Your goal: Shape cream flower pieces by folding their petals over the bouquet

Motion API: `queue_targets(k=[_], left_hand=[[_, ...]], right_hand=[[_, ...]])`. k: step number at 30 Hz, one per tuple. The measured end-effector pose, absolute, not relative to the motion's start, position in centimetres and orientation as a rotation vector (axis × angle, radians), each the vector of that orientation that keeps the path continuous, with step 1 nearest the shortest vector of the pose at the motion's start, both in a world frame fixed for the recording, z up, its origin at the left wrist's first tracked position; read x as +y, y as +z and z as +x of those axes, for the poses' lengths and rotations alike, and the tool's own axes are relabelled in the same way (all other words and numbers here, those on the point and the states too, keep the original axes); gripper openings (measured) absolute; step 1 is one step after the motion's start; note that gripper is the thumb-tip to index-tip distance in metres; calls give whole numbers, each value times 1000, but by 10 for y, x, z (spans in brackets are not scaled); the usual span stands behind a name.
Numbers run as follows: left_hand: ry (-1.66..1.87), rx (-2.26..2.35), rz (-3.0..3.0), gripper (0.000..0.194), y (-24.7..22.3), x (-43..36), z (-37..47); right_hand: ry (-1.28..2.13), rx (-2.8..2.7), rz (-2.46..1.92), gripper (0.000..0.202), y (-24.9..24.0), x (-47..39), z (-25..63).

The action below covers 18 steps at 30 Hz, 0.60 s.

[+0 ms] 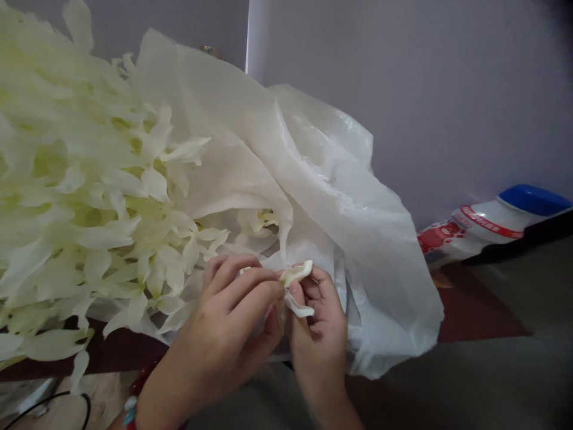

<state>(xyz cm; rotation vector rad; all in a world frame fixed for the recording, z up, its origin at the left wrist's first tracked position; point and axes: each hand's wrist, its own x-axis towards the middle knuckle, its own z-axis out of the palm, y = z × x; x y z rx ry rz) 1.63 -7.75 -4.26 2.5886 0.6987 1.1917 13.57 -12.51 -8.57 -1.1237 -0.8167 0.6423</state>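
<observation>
White plastic sheet [380, 221]: cream flowers [89, 221] at its left, blue-lidded bottle [487, 224] at its right; left hand [228, 322] and right hand [320, 325], before it, hold one blossom [296, 274].

A white bottle [486, 224] with a blue lid [535, 200] shows near the grey wall [447, 89]; a black cord [67, 393] curves lower left.

Place: indoor room, exact kind unclear | plain wall [425, 89] | dark-red surface [483, 316] | blue-capped bottle [487, 224]
</observation>
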Motion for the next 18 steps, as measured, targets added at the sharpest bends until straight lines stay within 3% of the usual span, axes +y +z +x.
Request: queue_targets(k=[5,18], left_hand=[[1144,753,2688,30,-46,-78,11],[1166,811,2748,28,-27,-84,-2]], right_hand=[[636,-804,-1140,17,-83,-124,136],[619,-808,-1166,4,-81,-121,137]])
